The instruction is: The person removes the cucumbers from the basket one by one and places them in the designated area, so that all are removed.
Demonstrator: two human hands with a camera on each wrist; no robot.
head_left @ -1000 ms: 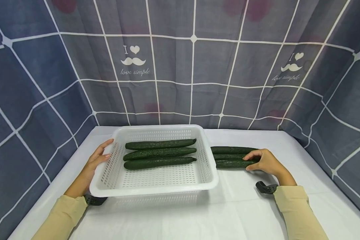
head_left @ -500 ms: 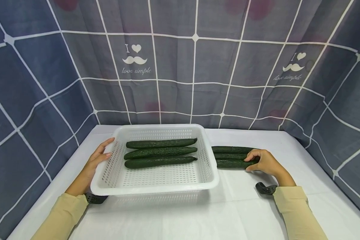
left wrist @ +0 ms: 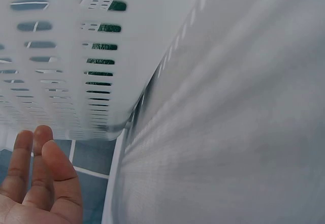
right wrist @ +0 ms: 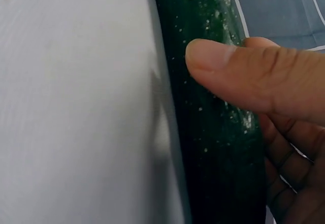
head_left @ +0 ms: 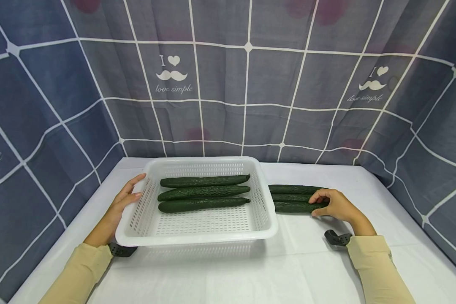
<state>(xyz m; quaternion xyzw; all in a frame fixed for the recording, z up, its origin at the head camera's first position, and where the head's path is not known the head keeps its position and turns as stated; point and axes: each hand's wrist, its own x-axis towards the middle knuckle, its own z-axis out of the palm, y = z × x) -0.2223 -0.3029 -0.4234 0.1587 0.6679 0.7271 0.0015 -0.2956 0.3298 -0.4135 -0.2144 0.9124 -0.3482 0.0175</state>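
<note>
Three dark green cucumbers lie side by side in a white perforated plastic basket. My left hand rests against the basket's left side, with fingertips and thumb at the rim. From the left wrist, its fingers look extended beside the slotted wall. To the right of the basket, three more cucumbers lie in a row on the cloth. My right hand pinches the nearest one near its right end. In the right wrist view the thumb presses on that cucumber, and the other fingers are behind it.
A white cloth covers the table. Grey and blue curtains with white grid lines stand behind it and on both sides. The basket's right wall borders the left ends of the loose cucumbers.
The fingers of my right hand have drawn in slightly on the nearest cucumber. My left hand and the basket keep their places, while the head view has shifted a little.
</note>
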